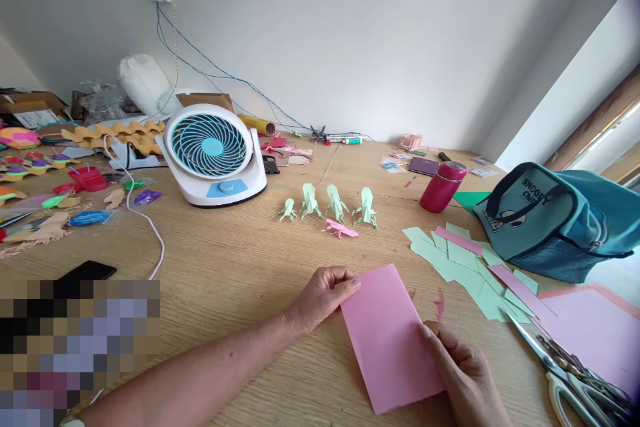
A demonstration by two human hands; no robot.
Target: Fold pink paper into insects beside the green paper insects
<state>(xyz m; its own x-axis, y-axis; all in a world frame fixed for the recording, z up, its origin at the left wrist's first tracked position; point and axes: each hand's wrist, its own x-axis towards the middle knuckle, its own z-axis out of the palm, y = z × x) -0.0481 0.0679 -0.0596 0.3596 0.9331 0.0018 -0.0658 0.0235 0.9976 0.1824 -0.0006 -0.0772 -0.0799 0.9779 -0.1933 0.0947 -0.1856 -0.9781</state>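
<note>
The pink paper [387,340] is pinched at its top left edge by the left hand [325,293], with the fingers curled shut. Its right edge is gripped by the right hand [460,370], thumb on top. The paper is laid flat on the table [240,260]. It looks thin, light and bendy, so it is best held by its edges. Both wrists are kept low. Scissors [575,373] are seen nearby.

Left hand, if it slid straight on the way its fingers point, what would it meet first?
The left hand pinches the pink sheet; beyond that, probably the pale green paper strips, though depth is unclear.
</note>
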